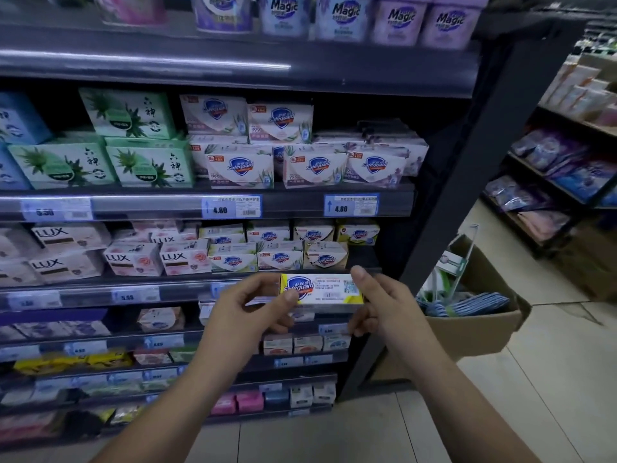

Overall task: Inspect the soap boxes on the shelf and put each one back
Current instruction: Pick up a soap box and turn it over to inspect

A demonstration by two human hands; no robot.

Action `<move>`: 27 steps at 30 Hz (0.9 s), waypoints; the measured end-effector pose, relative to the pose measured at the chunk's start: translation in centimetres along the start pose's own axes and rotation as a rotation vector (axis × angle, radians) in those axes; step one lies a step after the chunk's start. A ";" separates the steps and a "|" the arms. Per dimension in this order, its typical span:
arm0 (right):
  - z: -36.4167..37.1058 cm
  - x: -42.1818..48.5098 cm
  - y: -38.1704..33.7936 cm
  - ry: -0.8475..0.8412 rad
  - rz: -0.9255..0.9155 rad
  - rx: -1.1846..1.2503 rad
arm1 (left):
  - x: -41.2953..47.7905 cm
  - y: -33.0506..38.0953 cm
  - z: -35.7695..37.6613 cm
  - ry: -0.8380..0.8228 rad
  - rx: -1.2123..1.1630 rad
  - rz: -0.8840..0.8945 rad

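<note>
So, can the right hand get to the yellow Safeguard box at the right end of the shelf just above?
Probably not yet: the right hand and left hand both hold a yellow-and-white Safeguard soap box. The shelved yellow box sits unobstructed.

Top shelf: Magic-branded purple tubs [397,23], lined in a row, plus 1 pink package [133,8] to their left.
Shelf rails: blue-bordered price tags, 2 reading 4.80 [231,207] [350,205]; 1 blurred tag reading 5.50 [56,210].
Floor, right of the shelving upright: open cardboard box [477,324] holding blue cloth-like items [474,304] and a green-and-white packet [449,262].
Side rack [547,185], far right: wooden tiers with soft purple, blue and pink packs [554,155]; cream cartons [581,91] on the upper tier.
Floor: pale tiles [500,396].
</note>
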State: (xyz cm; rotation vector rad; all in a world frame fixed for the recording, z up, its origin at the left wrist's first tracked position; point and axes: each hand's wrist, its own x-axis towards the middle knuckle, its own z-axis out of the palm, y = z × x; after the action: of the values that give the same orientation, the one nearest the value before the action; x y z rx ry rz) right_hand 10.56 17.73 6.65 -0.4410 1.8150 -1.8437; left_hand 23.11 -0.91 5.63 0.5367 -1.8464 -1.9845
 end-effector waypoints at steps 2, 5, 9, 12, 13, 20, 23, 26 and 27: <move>-1.2 0.2 -0.3 -0.010 -0.049 -0.042 | 0.5 0.1 0.8 -0.049 -0.044 -0.063; -3.0 0.6 -0.3 -0.077 -0.141 -0.127 | 1.0 0.2 2.5 -0.035 0.018 -0.143; -4.6 1.4 0.2 -0.115 -0.205 -0.072 | 1.4 -0.1 4.2 0.083 0.150 0.051; -6.0 2.2 0.7 -0.126 -0.241 -0.065 | 2.1 -0.4 5.2 0.109 0.129 0.129; -6.3 2.5 0.8 -0.132 -0.259 -0.066 | 2.2 -0.4 5.6 0.114 0.127 0.152; -7.5 4.7 1.4 -0.151 -0.266 0.069 | 2.3 0.5 8.7 0.222 0.302 0.420; -6.8 5.3 2.5 -0.227 -0.094 0.262 | 2.2 1.3 10.2 0.208 0.389 0.532; -6.7 5.6 3.0 -0.287 -0.030 0.377 | 2.4 1.6 11.1 0.211 0.398 0.592; -6.9 5.7 2.9 -0.296 -0.023 0.406 | 2.6 1.6 11.2 0.215 0.392 0.596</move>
State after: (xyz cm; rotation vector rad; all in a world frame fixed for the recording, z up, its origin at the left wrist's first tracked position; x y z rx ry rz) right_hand 2.39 20.25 2.69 -0.5470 1.2105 -1.9784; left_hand 15.13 7.18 7.93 0.2435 -1.9671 -1.1482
